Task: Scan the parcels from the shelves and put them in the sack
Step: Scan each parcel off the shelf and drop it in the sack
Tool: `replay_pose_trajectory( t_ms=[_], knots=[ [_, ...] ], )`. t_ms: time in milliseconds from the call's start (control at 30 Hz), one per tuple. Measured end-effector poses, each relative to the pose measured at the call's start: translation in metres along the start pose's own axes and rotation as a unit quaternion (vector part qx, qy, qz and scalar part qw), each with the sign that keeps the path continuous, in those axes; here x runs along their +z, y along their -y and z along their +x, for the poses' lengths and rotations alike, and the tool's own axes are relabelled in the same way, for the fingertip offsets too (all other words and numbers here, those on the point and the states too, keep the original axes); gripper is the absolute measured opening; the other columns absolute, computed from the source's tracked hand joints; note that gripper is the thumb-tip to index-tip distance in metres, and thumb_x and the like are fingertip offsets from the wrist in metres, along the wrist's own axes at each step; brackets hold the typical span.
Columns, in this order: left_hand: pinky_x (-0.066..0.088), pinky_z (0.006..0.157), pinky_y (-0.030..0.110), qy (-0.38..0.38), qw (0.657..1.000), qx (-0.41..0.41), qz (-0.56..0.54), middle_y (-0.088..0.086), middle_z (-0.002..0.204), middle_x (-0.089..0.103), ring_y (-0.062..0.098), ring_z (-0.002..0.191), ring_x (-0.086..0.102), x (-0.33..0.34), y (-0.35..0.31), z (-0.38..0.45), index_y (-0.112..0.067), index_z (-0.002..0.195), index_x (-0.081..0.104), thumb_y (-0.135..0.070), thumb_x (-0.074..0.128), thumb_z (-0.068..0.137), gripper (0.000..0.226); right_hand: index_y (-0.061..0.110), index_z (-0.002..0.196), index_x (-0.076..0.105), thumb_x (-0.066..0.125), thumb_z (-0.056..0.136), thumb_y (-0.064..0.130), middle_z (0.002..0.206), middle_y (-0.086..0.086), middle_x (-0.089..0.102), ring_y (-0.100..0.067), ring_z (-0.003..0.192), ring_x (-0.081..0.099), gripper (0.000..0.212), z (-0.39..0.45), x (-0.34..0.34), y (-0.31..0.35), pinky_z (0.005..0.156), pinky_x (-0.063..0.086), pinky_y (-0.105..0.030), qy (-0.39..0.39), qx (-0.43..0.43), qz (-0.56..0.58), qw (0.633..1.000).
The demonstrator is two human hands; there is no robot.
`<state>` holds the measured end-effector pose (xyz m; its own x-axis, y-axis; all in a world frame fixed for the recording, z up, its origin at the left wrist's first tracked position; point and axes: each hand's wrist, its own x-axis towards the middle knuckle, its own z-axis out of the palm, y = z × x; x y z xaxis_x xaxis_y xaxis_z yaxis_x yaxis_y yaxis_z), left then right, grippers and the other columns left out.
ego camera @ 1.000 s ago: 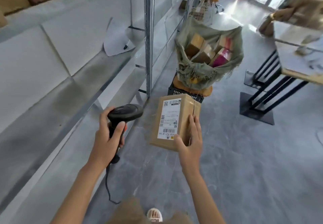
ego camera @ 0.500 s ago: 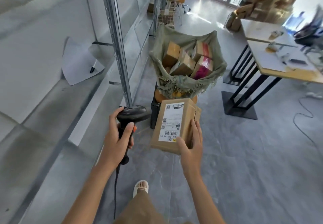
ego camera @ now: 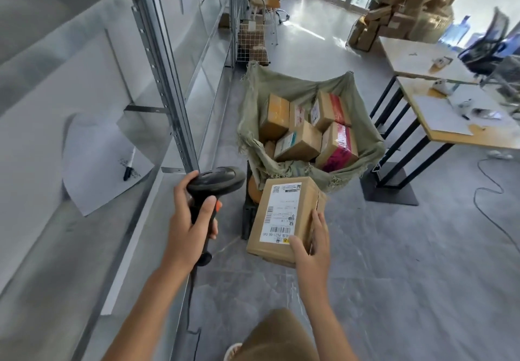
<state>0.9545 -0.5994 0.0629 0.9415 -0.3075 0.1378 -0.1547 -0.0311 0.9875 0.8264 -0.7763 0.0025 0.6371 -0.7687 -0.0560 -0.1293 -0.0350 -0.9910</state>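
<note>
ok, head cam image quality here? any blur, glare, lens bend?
Head view: strong wide-angle bend, the shelf upright bows; windows at the top blow out with glare on the floor; far box pile and office chair are smeared; the parcel label and the scanner stay fairly sharp.

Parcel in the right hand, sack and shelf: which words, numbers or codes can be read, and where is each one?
"P021-00 04n", roughly, seen upside down: bottom of the white label on the parcel held by the right hand.
Label's QR code, barcodes and fine print: too small to read.
Labels on the boxes in the sack: blurred.
Scribble on the paper beside the marker: illegible.
Scanner in the left hand: no text visible.
</note>
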Motion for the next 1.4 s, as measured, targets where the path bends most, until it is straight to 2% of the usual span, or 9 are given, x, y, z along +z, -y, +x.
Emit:
replay_pose_trajectory(
  t_ms=[167, 500, 700, 833, 933, 1000, 1067, 1267, 1400],
  knots=[
    [0.051, 0.051, 0.038, 0.003, 1.000, -0.007, 0.002, 0.004, 0.089, 0.068, 0.028, 0.055, 0.057, 0.018, 0.018, 0.065, -0.040, 0.134, 0.039, -0.034, 0.055, 0.098, 0.040, 0.047, 0.145, 0.039, 0.069, 0.091, 0.012, 0.157, 0.026, 0.028, 0.003, 0.142, 0.030, 0.071, 0.069, 0.026, 0.000, 0.117, 0.037, -0.040, 0.000, 0.004, -0.002, 1.000],
    [0.051, 0.051, 0.035, 0.003, 0.999, -0.040, 0.028, 0.003, 0.087, 0.068, 0.026, 0.055, 0.056, 0.076, 0.042, 0.216, -0.055, 0.124, 0.043, -0.033, 0.054, 0.096, 0.038, 0.051, 0.147, 0.037, 0.063, 0.076, 0.045, 0.160, 0.027, 0.023, 0.002, 0.137, 0.028, 0.076, 0.263, 0.080, 0.009, 0.119, 0.030, -0.049, -0.006, -0.001, -0.062, 0.998],
    [0.049, 0.050, 0.034, -0.020, 0.997, -0.066, 0.021, 0.003, 0.085, 0.066, 0.025, 0.053, 0.053, 0.108, 0.059, 0.292, -0.049, 0.126, 0.043, -0.036, 0.056, 0.096, 0.036, 0.034, 0.154, 0.036, 0.055, 0.077, 0.055, 0.166, 0.009, 0.020, -0.030, 0.138, 0.033, 0.082, 0.364, 0.115, -0.001, 0.112, 0.026, -0.048, 0.047, -0.108, -0.254, 0.960],
    [0.050, 0.049, 0.033, -0.041, 0.996, -0.074, 0.033, 0.003, 0.086, 0.066, 0.023, 0.053, 0.054, 0.120, 0.066, 0.312, -0.046, 0.129, 0.041, -0.026, 0.053, 0.100, 0.037, 0.032, 0.158, 0.024, 0.048, 0.079, 0.060, 0.167, 0.000, 0.013, -0.049, 0.127, 0.037, 0.087, 0.378, 0.143, -0.040, 0.101, 0.040, -0.061, 0.176, -0.142, -0.401, 0.888],
    [0.050, 0.049, 0.034, -0.067, 0.992, -0.099, 0.034, 0.004, 0.084, 0.065, 0.025, 0.052, 0.053, 0.124, 0.069, 0.315, -0.048, 0.126, 0.043, -0.029, 0.053, 0.096, 0.037, 0.027, 0.157, 0.029, 0.054, 0.083, 0.042, 0.166, -0.004, 0.012, -0.050, 0.121, 0.044, 0.079, 0.361, 0.146, -0.070, 0.095, 0.049, -0.060, 0.224, -0.190, -0.445, 0.846],
    [0.050, 0.048, 0.033, -0.080, 0.990, -0.109, 0.033, 0.005, 0.084, 0.066, 0.025, 0.052, 0.053, 0.125, 0.071, 0.316, -0.048, 0.126, 0.043, -0.030, 0.054, 0.096, 0.037, 0.025, 0.152, 0.039, 0.064, 0.079, 0.022, 0.164, -0.005, 0.019, -0.045, 0.116, 0.049, 0.078, 0.351, 0.141, -0.080, 0.091, 0.052, -0.058, 0.215, -0.197, -0.452, 0.843],
    [0.050, 0.048, 0.033, -0.087, 0.989, -0.116, 0.036, 0.003, 0.083, 0.066, 0.025, 0.052, 0.053, 0.126, 0.074, 0.316, -0.048, 0.127, 0.043, -0.030, 0.056, 0.097, 0.037, 0.025, 0.148, 0.047, 0.068, 0.077, 0.017, 0.160, -0.008, 0.027, -0.043, 0.117, 0.051, 0.075, 0.348, 0.139, -0.079, 0.091, 0.052, -0.056, 0.187, -0.177, -0.457, 0.852],
    [0.048, 0.047, 0.033, -0.104, 0.986, -0.126, 0.032, 0.004, 0.083, 0.066, 0.028, 0.052, 0.052, 0.126, 0.075, 0.311, -0.039, 0.131, 0.040, -0.029, 0.053, 0.095, 0.040, 0.026, 0.149, 0.044, 0.052, 0.093, 0.033, 0.161, -0.008, 0.032, -0.041, 0.142, 0.034, 0.057, 0.382, 0.157, -0.033, 0.110, 0.035, -0.059, 0.122, -0.184, -0.407, 0.886],
    [0.048, 0.047, 0.034, -0.116, 0.984, -0.132, 0.039, 0.006, 0.086, 0.066, 0.029, 0.053, 0.052, 0.124, 0.074, 0.306, -0.037, 0.134, 0.039, -0.030, 0.053, 0.095, 0.042, 0.026, 0.155, 0.033, 0.045, 0.098, 0.049, 0.166, -0.007, 0.022, -0.039, 0.150, 0.021, 0.063, 0.410, 0.188, -0.018, 0.118, 0.019, -0.059, 0.146, -0.222, -0.423, 0.866]
  ],
)
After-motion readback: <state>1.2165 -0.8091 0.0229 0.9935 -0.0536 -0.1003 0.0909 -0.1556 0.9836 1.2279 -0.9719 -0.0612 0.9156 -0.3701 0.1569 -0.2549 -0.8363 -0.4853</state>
